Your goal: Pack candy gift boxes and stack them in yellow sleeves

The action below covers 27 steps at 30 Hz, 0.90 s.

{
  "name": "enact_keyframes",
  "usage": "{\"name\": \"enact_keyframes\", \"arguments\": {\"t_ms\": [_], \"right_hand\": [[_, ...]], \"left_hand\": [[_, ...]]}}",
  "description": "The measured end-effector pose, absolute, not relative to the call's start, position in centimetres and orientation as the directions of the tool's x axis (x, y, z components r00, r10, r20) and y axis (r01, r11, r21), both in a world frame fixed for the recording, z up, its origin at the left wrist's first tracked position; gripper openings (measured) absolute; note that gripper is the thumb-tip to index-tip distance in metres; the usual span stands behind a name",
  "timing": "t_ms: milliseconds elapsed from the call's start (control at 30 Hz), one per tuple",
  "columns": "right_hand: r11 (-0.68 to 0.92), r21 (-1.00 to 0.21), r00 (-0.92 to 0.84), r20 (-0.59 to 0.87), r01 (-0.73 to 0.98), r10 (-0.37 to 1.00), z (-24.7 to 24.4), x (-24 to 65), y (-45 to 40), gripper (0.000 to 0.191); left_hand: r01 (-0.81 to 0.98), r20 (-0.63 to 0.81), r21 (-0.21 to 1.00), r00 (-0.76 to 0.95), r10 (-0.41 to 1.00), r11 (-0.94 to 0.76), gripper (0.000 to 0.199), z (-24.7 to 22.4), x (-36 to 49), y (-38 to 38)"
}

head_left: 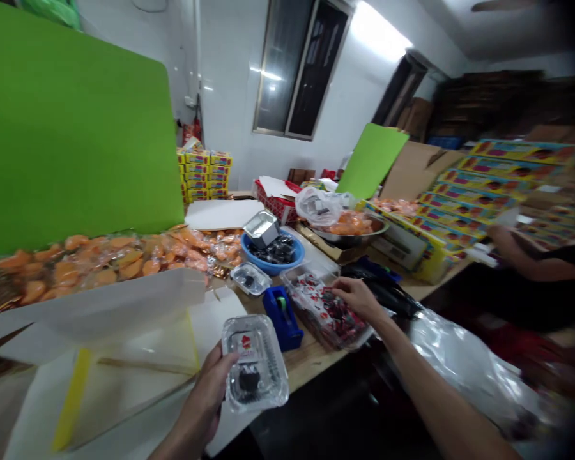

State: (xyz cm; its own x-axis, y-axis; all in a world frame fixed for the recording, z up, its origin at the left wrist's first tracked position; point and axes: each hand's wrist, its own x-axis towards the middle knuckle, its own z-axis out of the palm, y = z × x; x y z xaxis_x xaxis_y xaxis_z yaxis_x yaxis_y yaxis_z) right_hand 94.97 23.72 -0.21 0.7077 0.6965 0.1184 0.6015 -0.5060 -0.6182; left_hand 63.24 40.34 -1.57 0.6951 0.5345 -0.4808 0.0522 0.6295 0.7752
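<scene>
My left hand [209, 386] grips a foil tray [272, 377] by its left side, thumb over the rim. Inside the tray lie a small white-and-red packet [246, 345] and a dark wrapped piece [249, 379]. My right hand [357, 297] reaches into a clear plastic box [352, 338] of small red-and-white packets [311, 292]. Its fingers are pinched together among the packets; what lies between them is hidden. Between the two hands stands a blue tape dispenser [282, 319]. Behind it sits another foil tray [250, 279] with a dark piece in it.
A blue basin [287, 262] holds dark wrapped pieces and stacked foil trays [262, 229]. Orange wrapped pieces [124, 259] line the left, behind an open white carton [138, 345]. A metal bowl [378, 227] stands farther back. At right, a person's arm [531, 259] is near stacked yellow boxes [474, 201].
</scene>
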Motion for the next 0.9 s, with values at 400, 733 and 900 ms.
{"name": "enact_keyframes", "arguments": {"t_ms": [400,733,900], "right_hand": [[-0.157,-0.911,0.414,0.016,0.381,0.910,0.2,72.1,36.4,0.034],[-0.212,-0.976,0.183,-0.200,0.046,0.962,-3.2,65.5,44.3,0.020],[-0.202,-0.970,0.210,-0.172,0.134,0.963,-7.0,65.1,47.1,0.011]], "left_hand": [[-0.201,-0.250,0.872,0.602,0.758,0.447,0.043,1.1,55.8,42.7],[0.609,0.042,0.770,0.250,0.967,-0.191,0.034,-0.4,40.6,54.6],[0.854,0.169,0.492,0.100,0.981,-0.171,0.027,-2.3,37.4,65.2]]}}
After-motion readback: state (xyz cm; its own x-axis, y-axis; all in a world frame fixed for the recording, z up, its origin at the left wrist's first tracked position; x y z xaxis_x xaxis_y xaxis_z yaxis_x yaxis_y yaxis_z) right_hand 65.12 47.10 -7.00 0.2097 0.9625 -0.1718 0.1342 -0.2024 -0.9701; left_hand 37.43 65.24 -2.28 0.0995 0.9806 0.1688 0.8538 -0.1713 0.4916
